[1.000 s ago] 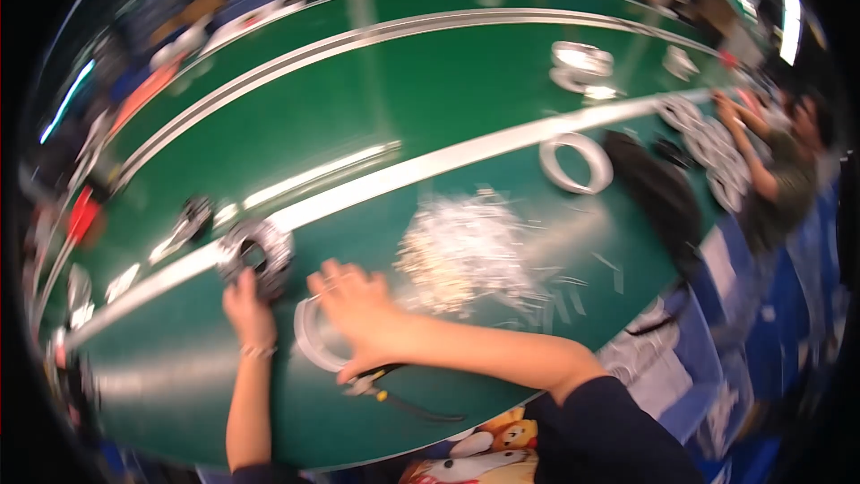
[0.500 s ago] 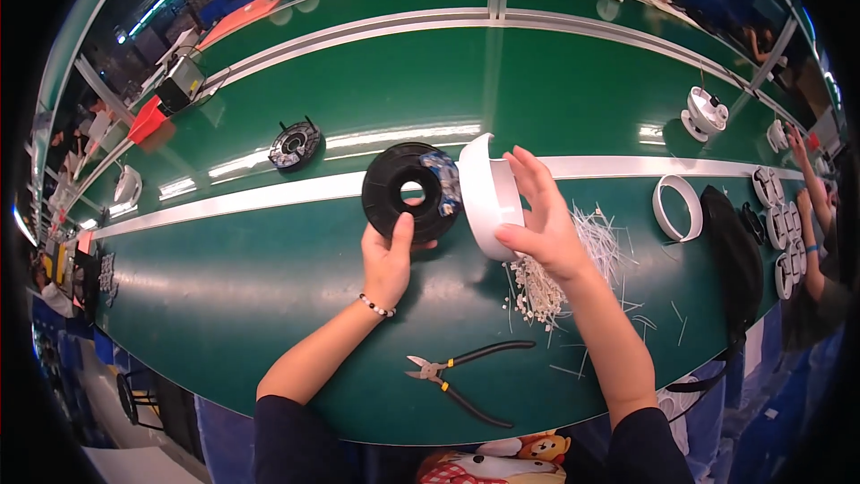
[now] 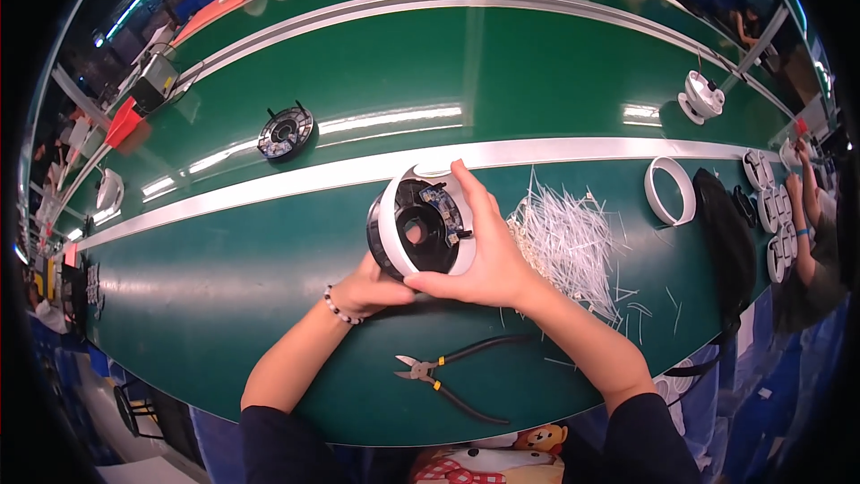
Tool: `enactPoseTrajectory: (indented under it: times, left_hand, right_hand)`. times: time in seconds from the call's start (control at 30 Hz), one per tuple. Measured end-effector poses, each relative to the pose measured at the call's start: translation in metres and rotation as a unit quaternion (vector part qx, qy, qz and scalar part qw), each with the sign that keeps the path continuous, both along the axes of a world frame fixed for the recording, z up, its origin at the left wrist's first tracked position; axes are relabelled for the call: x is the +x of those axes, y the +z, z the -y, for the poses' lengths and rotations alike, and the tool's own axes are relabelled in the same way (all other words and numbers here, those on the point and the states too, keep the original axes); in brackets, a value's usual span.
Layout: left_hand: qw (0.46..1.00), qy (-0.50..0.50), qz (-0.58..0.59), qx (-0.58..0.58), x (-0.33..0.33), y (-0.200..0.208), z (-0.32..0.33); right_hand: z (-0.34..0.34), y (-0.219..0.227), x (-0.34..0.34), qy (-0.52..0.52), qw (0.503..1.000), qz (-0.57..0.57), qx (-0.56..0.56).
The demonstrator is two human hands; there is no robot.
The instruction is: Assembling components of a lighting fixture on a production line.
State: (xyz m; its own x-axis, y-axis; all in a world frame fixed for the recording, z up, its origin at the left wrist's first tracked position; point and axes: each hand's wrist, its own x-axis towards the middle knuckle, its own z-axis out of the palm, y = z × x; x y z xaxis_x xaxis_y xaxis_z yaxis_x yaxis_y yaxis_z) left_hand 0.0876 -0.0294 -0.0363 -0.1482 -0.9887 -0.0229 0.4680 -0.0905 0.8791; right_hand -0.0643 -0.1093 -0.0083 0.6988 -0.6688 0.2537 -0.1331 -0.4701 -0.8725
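Over the near green table, my left hand [image 3: 365, 290] grips a black round base [image 3: 434, 253] from below. A blue circuit board [image 3: 440, 206] is fixed on its inner side, and a hole runs through its centre. My right hand [image 3: 491, 255] is wrapped round the right side of a white ring housing [image 3: 391, 231], which now encircles the black base. Part of the base sticks out on the left. Most of the left fingers are hidden beneath the parts. Below my hands lie diagonal cutters [image 3: 430, 367] with black handles, jaws pointing left.
White cable ties [image 3: 571, 237] are heaped right of my hands. Farther right are another white ring [image 3: 658, 206], a black bag [image 3: 724, 237] and several white housings [image 3: 772, 206]. Another black round part [image 3: 285, 133] lies beyond the pale strip; a white device [image 3: 702, 97] stands far right.
The white ring has moved left and turned, going from beside the black base to around it. My hands have come together. The whole view has shifted slightly.
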Motion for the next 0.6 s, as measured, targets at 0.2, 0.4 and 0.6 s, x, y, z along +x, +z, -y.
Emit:
enactPoseTrajectory:
  times: [0.2,0.4,0.6]
  left_hand:
    - [0.945,0.074,-0.309,0.083,0.0,-0.011,0.016]
    - [0.961,0.143,-0.228,0.067,-0.014,-0.003,0.012]
    - [0.951,0.136,-0.264,0.083,-0.02,-0.013,0.009]
  right_hand:
    - [-0.012,0.002,0.005,-0.027,0.977,-0.012,-0.211]
    - [-0.004,-0.016,0.008,-0.016,0.999,0.011,-0.048]
    - [-0.014,-0.01,0.001,-0.022,0.984,-0.039,-0.172]
